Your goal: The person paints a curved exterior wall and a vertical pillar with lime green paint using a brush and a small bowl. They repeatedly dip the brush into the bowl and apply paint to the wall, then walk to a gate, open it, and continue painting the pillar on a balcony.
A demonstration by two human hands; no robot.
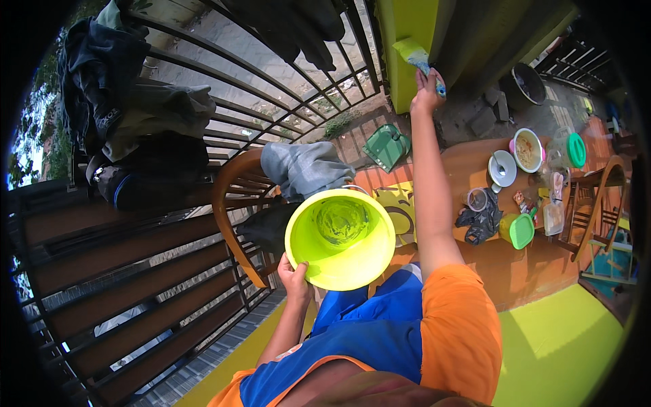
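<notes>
My left hand (296,278) grips the rim of a yellow-green bucket (346,266), tilted so that its inside faces up at me. Wet-looking yellow-green paint (339,220) coats the bottom of it. With my right arm stretched far forward, my right hand (427,91) is closed around the handle of a paintbrush (419,62). Yellow-green paint covers the bristles, which lie against or very close to a yellow-green pillar (401,88); I cannot tell whether they touch.
Dark metal railings (258,74) run along the left and front, with clothes (163,112) hung over them. A wooden chair (234,203) draped with grey cloth stands left of the bucket. Bowls (525,149), a black plastic bag (480,220) and a green-lidded container (521,230) sit at right.
</notes>
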